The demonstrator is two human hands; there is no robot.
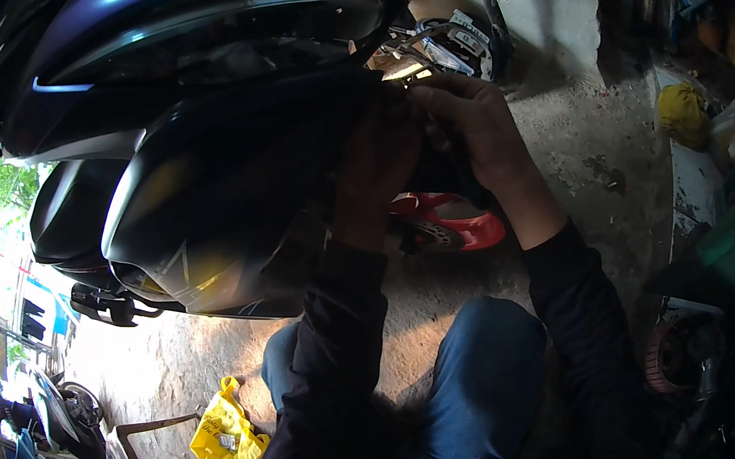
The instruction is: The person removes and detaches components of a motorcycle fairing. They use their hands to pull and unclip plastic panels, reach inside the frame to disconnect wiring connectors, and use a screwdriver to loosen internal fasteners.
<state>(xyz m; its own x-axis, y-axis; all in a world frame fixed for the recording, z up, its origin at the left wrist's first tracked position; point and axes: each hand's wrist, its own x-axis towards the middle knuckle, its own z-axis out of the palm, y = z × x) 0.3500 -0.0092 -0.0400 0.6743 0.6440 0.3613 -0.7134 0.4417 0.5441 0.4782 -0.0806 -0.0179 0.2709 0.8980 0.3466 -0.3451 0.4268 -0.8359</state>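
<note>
Two hands work at the centre of the frame against a glossy black scooter panel [223, 193] that fills the upper left and middle. Left hand [375, 168] lies flat in shadow on the panel's right edge, finger grip unclear; right hand [477, 127] curls its fingers over that same edge. Red brake caliper [454, 218] sits just below, yellow bag [225, 434] at lower left.

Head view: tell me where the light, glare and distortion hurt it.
Head view: the left hand is sunk in shadow against the dark motorcycle panel; the right hand is better lit; daylight blows out the left edge; fisheye bends the rim, and the corners go black.
</note>
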